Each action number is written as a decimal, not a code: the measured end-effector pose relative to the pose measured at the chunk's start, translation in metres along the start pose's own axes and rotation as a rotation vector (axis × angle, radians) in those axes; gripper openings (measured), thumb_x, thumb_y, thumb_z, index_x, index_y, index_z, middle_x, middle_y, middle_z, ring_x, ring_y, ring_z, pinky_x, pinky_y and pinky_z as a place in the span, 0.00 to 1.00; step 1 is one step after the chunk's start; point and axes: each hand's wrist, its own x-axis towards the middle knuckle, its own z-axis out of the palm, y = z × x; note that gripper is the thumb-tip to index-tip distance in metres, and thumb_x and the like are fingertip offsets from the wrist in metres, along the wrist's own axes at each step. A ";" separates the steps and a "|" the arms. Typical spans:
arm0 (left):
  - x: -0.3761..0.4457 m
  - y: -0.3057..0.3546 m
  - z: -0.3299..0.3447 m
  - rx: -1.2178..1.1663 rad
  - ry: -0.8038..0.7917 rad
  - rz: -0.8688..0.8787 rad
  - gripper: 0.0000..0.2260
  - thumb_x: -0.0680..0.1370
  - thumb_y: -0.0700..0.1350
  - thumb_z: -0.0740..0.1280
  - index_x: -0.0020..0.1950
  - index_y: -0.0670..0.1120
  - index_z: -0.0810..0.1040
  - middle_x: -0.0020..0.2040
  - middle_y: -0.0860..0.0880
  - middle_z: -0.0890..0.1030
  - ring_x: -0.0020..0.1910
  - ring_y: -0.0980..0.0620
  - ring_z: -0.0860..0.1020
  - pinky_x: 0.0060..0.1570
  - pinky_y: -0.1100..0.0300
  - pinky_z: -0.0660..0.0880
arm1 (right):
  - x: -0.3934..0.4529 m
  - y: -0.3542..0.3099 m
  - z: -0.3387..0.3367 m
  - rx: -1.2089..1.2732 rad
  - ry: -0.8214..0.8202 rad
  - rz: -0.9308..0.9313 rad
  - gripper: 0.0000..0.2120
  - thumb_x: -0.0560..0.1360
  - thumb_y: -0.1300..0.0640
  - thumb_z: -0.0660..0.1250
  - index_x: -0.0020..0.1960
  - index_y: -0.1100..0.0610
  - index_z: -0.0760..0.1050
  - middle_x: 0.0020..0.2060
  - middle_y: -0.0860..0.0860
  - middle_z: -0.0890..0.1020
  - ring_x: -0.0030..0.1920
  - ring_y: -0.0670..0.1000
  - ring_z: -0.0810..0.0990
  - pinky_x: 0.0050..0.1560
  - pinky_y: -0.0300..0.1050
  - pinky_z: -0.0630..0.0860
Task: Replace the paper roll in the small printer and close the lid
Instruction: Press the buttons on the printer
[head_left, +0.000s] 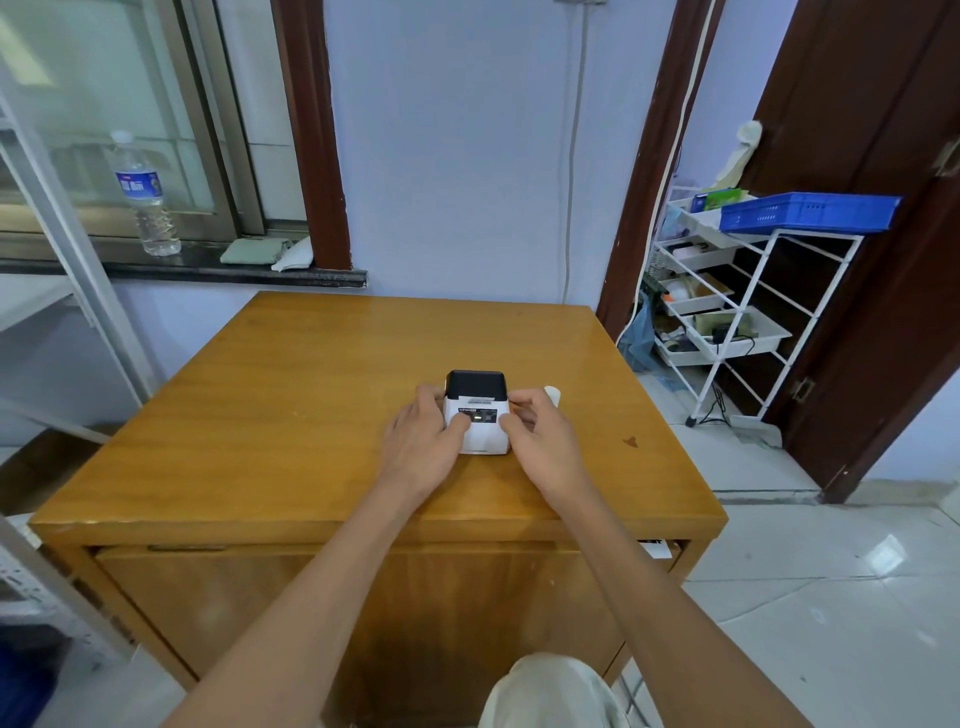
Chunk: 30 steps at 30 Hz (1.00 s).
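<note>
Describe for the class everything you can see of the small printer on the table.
The small printer is a compact box, white plastic below with a black lid on top, which looks shut. A dark panel with lettering too small to read runs across its front. It stands upright near the middle of the wooden table. The left hand rests against its left side, thumb on the front; the right hand touches its right side.
</note>
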 end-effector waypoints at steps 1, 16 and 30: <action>0.000 -0.001 0.000 0.000 -0.012 -0.004 0.14 0.79 0.51 0.61 0.64 0.49 0.68 0.55 0.52 0.78 0.57 0.46 0.74 0.61 0.47 0.70 | -0.001 -0.001 0.000 -0.001 -0.002 0.000 0.12 0.80 0.57 0.67 0.63 0.51 0.77 0.55 0.40 0.85 0.57 0.40 0.83 0.62 0.49 0.81; -0.001 -0.002 0.001 -0.016 -0.008 0.027 0.26 0.78 0.54 0.59 0.76 0.50 0.64 0.64 0.50 0.80 0.64 0.45 0.76 0.67 0.43 0.70 | -0.005 -0.009 0.000 -0.083 -0.068 -0.004 0.15 0.80 0.52 0.66 0.66 0.49 0.71 0.58 0.36 0.79 0.61 0.43 0.80 0.65 0.54 0.79; 0.005 -0.009 0.008 0.078 -0.025 0.062 0.28 0.81 0.53 0.53 0.81 0.50 0.58 0.72 0.47 0.76 0.72 0.45 0.70 0.76 0.43 0.59 | -0.007 -0.011 0.001 -0.101 -0.092 0.007 0.27 0.77 0.45 0.62 0.75 0.42 0.69 0.61 0.40 0.83 0.60 0.45 0.82 0.63 0.56 0.80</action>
